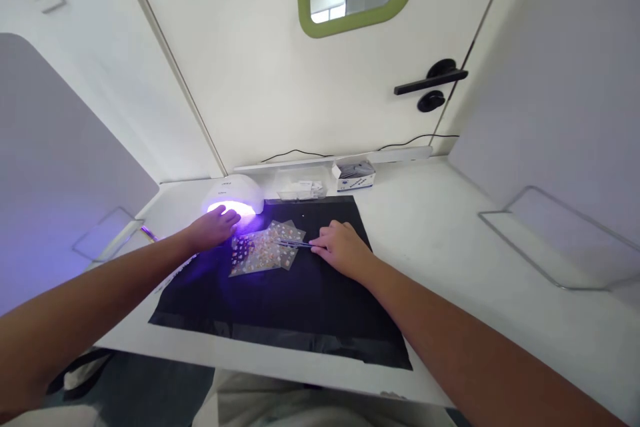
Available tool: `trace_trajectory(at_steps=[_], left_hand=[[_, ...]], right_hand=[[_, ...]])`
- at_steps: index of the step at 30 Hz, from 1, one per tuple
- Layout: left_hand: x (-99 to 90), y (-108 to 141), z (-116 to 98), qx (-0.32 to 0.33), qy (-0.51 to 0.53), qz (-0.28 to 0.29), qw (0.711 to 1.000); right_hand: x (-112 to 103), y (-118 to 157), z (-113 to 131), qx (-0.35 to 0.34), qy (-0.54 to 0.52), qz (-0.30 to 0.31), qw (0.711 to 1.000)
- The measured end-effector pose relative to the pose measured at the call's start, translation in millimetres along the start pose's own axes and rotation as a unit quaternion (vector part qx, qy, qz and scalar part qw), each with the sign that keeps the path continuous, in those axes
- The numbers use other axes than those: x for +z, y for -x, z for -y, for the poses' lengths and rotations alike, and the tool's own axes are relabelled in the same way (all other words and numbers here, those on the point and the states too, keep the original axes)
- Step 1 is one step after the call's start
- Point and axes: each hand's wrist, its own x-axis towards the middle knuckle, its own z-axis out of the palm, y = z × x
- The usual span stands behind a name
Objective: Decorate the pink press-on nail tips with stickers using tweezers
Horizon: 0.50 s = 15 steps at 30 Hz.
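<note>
My left hand (215,227) is at the mouth of a white nail lamp (234,188) that glows purple. Its fingers are apart, and I see nothing held in them. My right hand (343,249) is closed around a pair of metal tweezers (299,244), which point left. The tips of the tweezers lie over some clear sticker sheets (263,253) with small white and orange patterns; whether they touch the sheets I cannot tell. These sheets overlap one another on a black mat (320,300).
Behind the mat are a clear tray (300,187) with small white packets and an open white box (354,177). A black cable (297,151) runs along the back ledge. Wire frames (560,240) stand at the sides of the white table (440,233). A door handle (431,80) is ahead.
</note>
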Motion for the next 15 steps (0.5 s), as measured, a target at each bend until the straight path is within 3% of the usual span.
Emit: trace_trajectory(at_steps=[10, 15], left_hand=[[20.2, -4.4, 4.6, -0.043, 0.043, 0.013, 0.998], [6.5, 10.8, -1.3, -0.102, 0.096, 0.016, 0.990]], right_hand=[[-0.4, -0.3, -1.8, 0.002, -0.011, 0.013, 1.000], [0.3, -0.2, -3.8, -0.001, -0.015, 0.013, 1.000]])
